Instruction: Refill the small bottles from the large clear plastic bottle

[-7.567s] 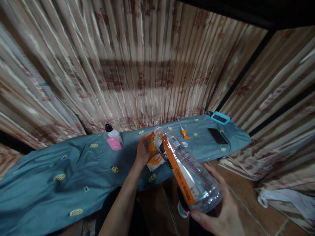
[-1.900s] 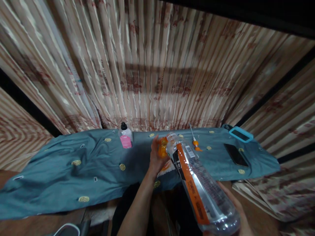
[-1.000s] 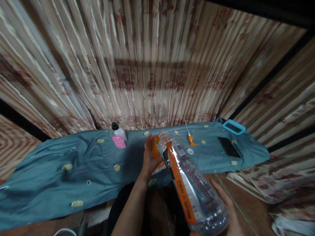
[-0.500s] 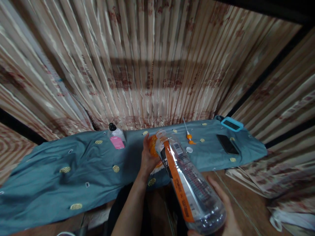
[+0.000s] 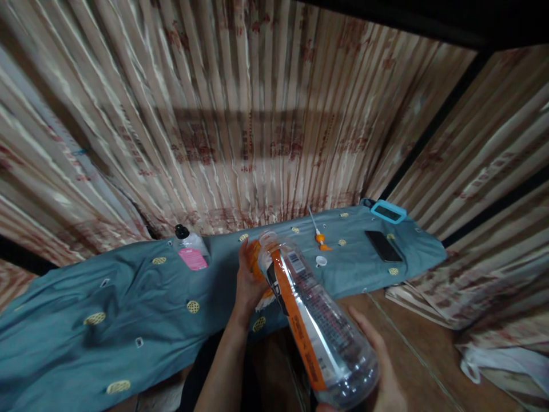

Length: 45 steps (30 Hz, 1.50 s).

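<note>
My right hand (image 5: 381, 357) is wrapped round the base of a large clear plastic bottle (image 5: 319, 323) with an orange and silver label. The bottle tilts down and away, its neck to the upper left. Mouth to mouth with it, or nearly so, is an orange bottle (image 5: 256, 262), which my left hand (image 5: 247, 286) grips from the left. Much of the orange bottle is hidden behind the clear one, and I cannot tell if liquid runs between them. An orange pump head (image 5: 321, 239) with a thin tube and a white cap (image 5: 321, 261) lie to their right on the cloth.
A blue-green cloth (image 5: 150, 303) covers the long surface. On it stand or lie a clear bottle with a pink label (image 5: 193, 258), a black phone (image 5: 383, 246) and a light-blue framed device (image 5: 388, 212). Behind hangs a pleated curtain (image 5: 240, 131); dark poles run at the sides.
The view has shifted a little, so the whole scene sits further left. Both hands keep their hold, and the two bottles stay in much the same position against each other.
</note>
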{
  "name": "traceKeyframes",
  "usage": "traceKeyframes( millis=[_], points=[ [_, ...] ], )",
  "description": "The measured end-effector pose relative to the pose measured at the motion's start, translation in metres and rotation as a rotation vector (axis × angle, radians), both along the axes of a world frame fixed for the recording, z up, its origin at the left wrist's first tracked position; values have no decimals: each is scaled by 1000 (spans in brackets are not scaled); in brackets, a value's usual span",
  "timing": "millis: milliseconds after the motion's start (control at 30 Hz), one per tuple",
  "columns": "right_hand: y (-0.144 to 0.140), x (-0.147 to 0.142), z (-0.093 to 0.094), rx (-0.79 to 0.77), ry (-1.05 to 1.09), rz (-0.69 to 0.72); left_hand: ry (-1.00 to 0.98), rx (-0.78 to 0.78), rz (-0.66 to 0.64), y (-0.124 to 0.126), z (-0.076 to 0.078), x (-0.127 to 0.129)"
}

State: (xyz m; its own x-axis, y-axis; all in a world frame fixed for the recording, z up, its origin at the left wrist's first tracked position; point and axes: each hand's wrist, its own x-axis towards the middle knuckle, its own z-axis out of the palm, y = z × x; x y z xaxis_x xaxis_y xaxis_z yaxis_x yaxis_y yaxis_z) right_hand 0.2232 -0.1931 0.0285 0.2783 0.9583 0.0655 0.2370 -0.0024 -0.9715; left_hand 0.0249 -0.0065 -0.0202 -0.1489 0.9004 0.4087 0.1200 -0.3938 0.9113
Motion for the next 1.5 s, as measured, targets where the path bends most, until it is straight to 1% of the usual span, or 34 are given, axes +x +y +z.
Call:
traceKeyframes(
  millis=[100,167,267,400,600,833,967,1167,1333,1500],
  points=[
    [0,-1,2,-3,42,19,-13,-3,44,2,-2,0],
    [-1,-3,5,4,78,33,-28,-39,67,4,-3,-1],
    [-1,-8,9,26,111,38,-51,-83,65,7,-3,-2],
    [0,-12,10,72,138,19,-50,-54,63,8,-1,-3],
    [1,-11,12,76,58,36,-26,-29,50,7,2,0],
    [2,-12,14,85,61,25,-21,14,58,9,-3,3],
    [2,-12,14,58,79,12,-37,16,25,9,-2,5],
    [3,-12,16,68,31,-24,-40,14,47,8,0,7],
    [4,-10,11,66,36,-17,-29,11,49,7,1,7],
    [4,-8,7,57,36,20,-57,17,61,8,-4,7]
  ],
)
